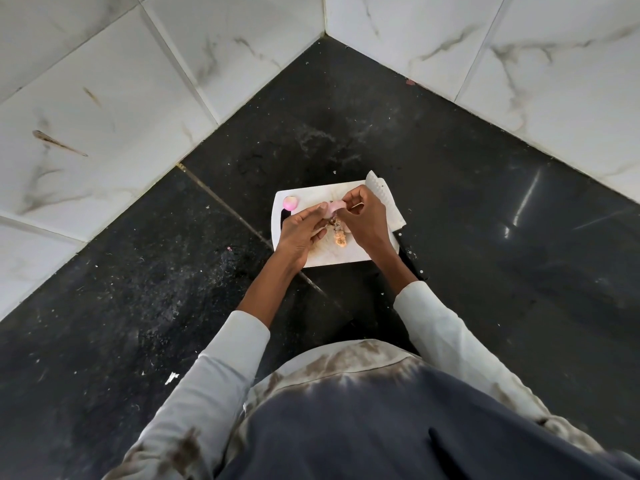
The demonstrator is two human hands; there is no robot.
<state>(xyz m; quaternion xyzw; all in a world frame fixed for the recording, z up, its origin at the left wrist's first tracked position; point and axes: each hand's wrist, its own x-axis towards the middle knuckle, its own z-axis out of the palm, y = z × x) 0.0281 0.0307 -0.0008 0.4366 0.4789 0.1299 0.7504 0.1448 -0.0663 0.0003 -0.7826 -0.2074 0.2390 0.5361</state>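
Note:
A white cutting board (346,256) lies on the black counter in the corner. Both my hands meet over its middle. My left hand (300,230) grips a small pink onion (331,208), mostly hidden by the fingers. My right hand (363,216) pinches a strip of pink onion skin (337,203) that curls off the onion. A peeled pink onion (290,203) sits at the board's far left corner. Brown skin scraps (340,237) lie on the board below my hands.
A knife rests on the board's right side, its white blade (386,199) pointing away and its black handle (412,258) on the counter. White marble-tiled walls (173,81) close in the corner on both sides. The black counter (485,220) carries small crumbs.

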